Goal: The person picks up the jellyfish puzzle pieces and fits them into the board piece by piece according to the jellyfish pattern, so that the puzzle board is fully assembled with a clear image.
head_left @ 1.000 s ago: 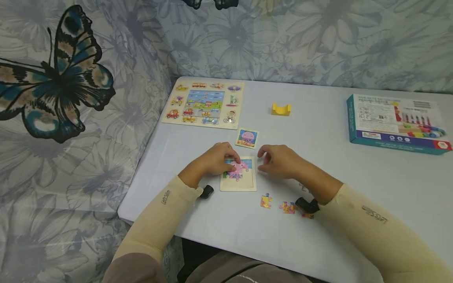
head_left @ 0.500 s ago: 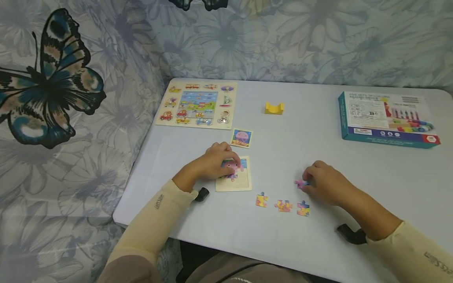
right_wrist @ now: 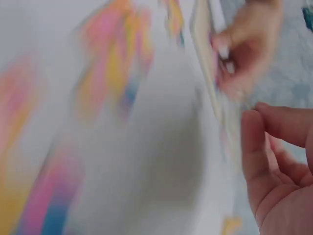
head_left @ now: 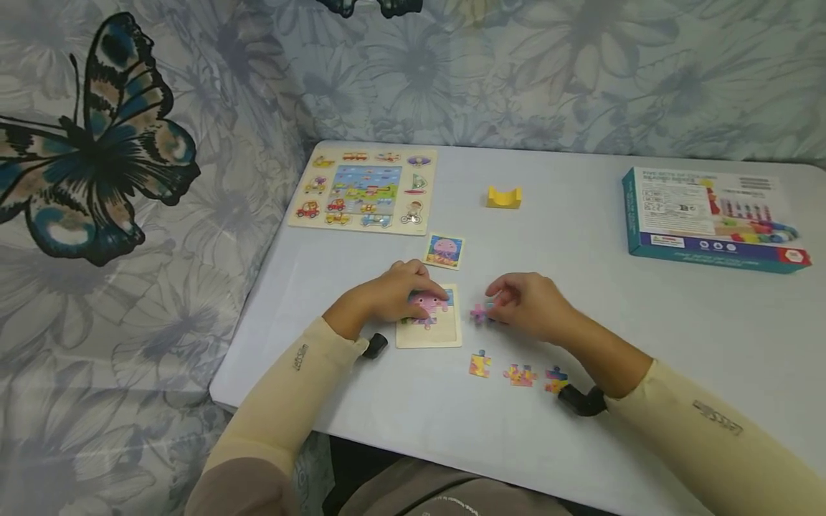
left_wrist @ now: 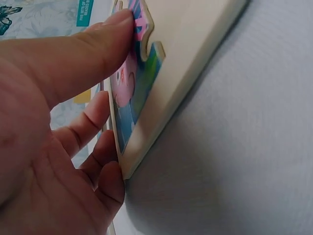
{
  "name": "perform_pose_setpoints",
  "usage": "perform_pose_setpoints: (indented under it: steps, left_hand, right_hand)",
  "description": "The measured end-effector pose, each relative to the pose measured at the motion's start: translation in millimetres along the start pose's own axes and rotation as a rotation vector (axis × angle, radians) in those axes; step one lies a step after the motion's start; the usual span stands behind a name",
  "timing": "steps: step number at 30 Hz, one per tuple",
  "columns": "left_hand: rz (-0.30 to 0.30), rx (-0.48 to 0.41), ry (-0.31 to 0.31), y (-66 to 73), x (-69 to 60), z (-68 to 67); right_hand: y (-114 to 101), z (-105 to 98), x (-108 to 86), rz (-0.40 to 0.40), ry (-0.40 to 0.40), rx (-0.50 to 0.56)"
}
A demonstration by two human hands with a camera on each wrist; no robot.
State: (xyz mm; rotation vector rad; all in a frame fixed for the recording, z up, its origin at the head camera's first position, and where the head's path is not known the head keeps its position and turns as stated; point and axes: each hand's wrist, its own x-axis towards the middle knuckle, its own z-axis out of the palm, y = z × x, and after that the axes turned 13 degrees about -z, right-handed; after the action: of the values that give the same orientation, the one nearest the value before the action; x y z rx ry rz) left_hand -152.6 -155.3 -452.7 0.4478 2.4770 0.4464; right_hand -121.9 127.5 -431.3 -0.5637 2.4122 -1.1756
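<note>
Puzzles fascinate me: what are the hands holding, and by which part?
Right hand: a pink puzzle piece, pinched at its right end. Left hand: the puzzle board, near its far left corner.

"Let's Slim" is printed on the left sleeve (head_left: 287, 390), and "FIVE SETS OF" on the box (head_left: 715, 221).

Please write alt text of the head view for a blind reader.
The right hand pinches a puzzle piece beside a partly filled puzzle board, which the left hand holds. Three loose pieces lie on the table, a box farther right.
</note>
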Motion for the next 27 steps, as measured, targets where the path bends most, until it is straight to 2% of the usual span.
perform_pose_setpoints:
  steps: [4, 7, 13, 16, 23, 27]
  left_hand:
    - [0.015, -0.002, 0.001, 1.3, 5.4, -0.5]
    - [0.026, -0.018, -0.007, 4.1, 8.1, -1.4]
    - [0.009, -0.022, -0.008, 6.1, 9.3, -2.0]
    - [-0.029, -0.026, 0.021, 9.7, 7.9, 0.6]
    - [-0.115, -0.036, 0.072, 17.8, 7.7, 5.3]
    - [-0.163, -0.05, 0.09, 20.1, 8.9, 6.4]
  right_hand:
    - [-6.9, 22.1, 28.6, 0.045, -0.045, 0.181]
    - [-7.9, 31.5, 39.6, 0.072, -0.061, 0.186]
    - [-14.8, 35.7, 47.3, 0.083, -0.079, 0.058]
    - [-20.4, 37.4, 50.4, 0.077, -0.1, -0.007]
    - [-22.1, 35.8, 56.0, -0.017, -0.093, -0.25]
    - [-19.6, 34.2, 55.7, -0.019, -0.092, -0.319]
